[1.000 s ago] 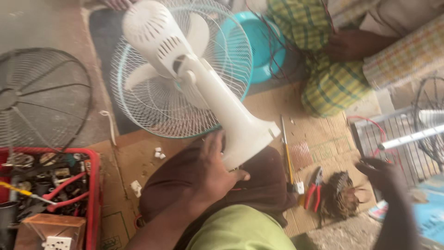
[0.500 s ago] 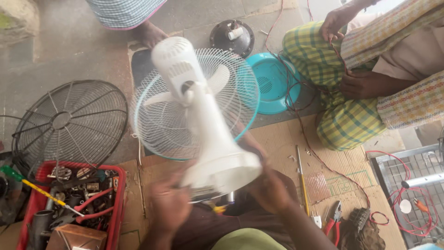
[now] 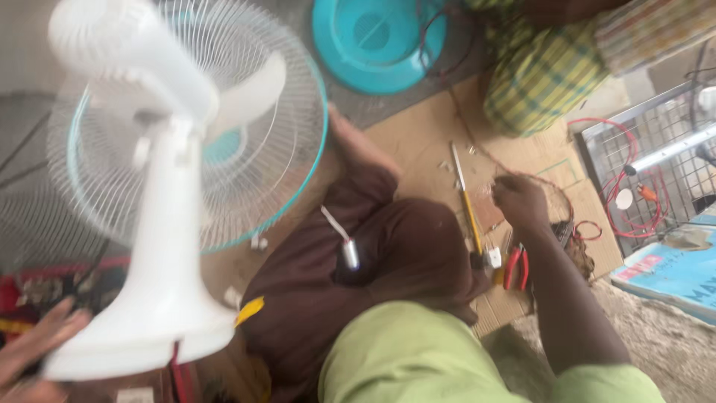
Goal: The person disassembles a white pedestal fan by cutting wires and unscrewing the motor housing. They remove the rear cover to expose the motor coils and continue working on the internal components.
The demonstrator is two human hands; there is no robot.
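A white fan (image 3: pixel 168 246) with a teal-rimmed wire grille (image 3: pixel 276 142) leans tilted at the left, blurred by motion. My left hand (image 3: pixel 33 345) is at the rim of its round base, low left, fingers against it. My right hand (image 3: pixel 518 200) reaches out over the cardboard mat (image 3: pixel 418 142), fingers curled down by a tangle of thin wire; whether it pinches anything is unclear. A yellow-handled screwdriver (image 3: pixel 467 205) and red-handled pliers (image 3: pixel 514 266) lie just beside that hand. A small metal cylinder on a white cable (image 3: pixel 348 252) rests on my brown lap.
A teal dish-shaped fan part (image 3: pixel 373 41) lies at the top. Another person in green-yellow checked cloth (image 3: pixel 544 78) sits at the upper right. A wire rack with a tube lamp and red wires (image 3: pixel 656 153) is at the right, with a blue box (image 3: pixel 664 272) below it. A red crate (image 3: pixel 19 298) sits at the left.
The fan has swung to the left and closer to the camera. My right hand left its base and reached right to the cardboard by the tools. My left hand stays at the base.
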